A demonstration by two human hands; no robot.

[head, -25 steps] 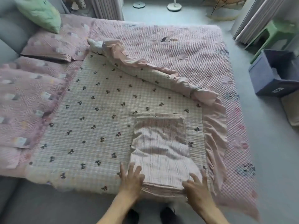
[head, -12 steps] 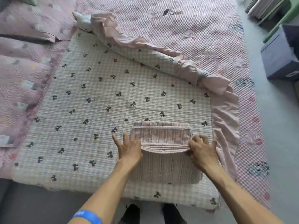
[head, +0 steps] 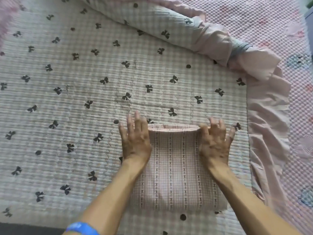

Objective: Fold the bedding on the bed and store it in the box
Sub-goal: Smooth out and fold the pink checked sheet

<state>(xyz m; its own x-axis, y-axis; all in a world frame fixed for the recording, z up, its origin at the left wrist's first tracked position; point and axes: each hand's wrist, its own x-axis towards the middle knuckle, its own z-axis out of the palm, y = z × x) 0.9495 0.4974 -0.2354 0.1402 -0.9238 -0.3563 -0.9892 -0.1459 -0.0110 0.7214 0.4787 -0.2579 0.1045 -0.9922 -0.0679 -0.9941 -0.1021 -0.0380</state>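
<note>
Right now both hands sit on the folded bedding (head: 176,170), a pink checked piece w/ dotted stripes running near-to-far, lying at the near right of the bed. Left hand (head: 135,141) is flat on the bundle's far left corner, fingers straight & spread, tips reaching past the far edge onto the quilt below. Right hand (head: 214,145) presses the far right corner, fingers splayed, slightly bent at the tips; can't tell if they hook over the fold edge, it's blurry there. A thin strip of a lower layer shows just beyond the far fold between the two hands.

Bundle rests on a cream checked quilt (head: 76,102) printed w/ small dark bows, spread across most of the view. Quilt's far right corner is rolled back into a thick roll (head: 169,26), pink ruffle trim (head: 267,116) running down its right side. Pink textured bedspread (head: 271,22) lies further right. Blue wristband (head: 81,228) on left arm, near edge of view.
</note>
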